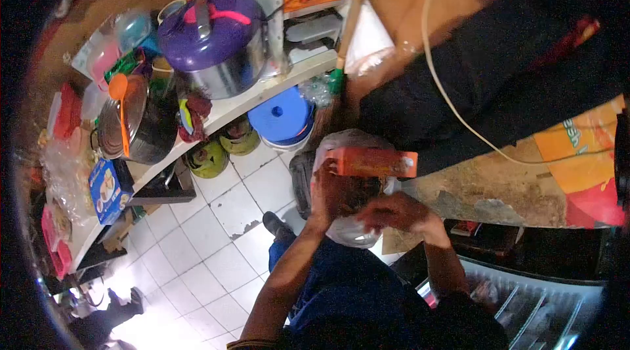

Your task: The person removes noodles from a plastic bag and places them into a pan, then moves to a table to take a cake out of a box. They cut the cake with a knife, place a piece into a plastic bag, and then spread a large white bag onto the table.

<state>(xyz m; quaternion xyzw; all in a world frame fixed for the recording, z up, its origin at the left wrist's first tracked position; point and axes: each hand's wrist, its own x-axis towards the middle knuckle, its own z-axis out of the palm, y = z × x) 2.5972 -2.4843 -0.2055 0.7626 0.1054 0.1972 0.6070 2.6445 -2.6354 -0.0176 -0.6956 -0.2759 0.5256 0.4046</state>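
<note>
An orange-red box (377,162) is at the far side of a clear plastic bag (357,234), which hangs or stands in front of my body. My left hand (326,194) is wrapped round the left side of the box and bag, with its fingers at the box's left end. Just right of the bag's opening, my right hand (396,212) is blurred, its fingers curled toward the bag. Whether those fingers hold anything cannot be made out. The dark contents of the bag are unclear.
A white shelf (236,107) on the left carries a purple-lidded pot (213,41), a dark pot (147,117) and a blue box (109,190). Below are a blue-lidded bucket (281,117) and green gas cylinders (209,159). A pale cable (453,110) hangs at right, above a worn tabletop (472,196).
</note>
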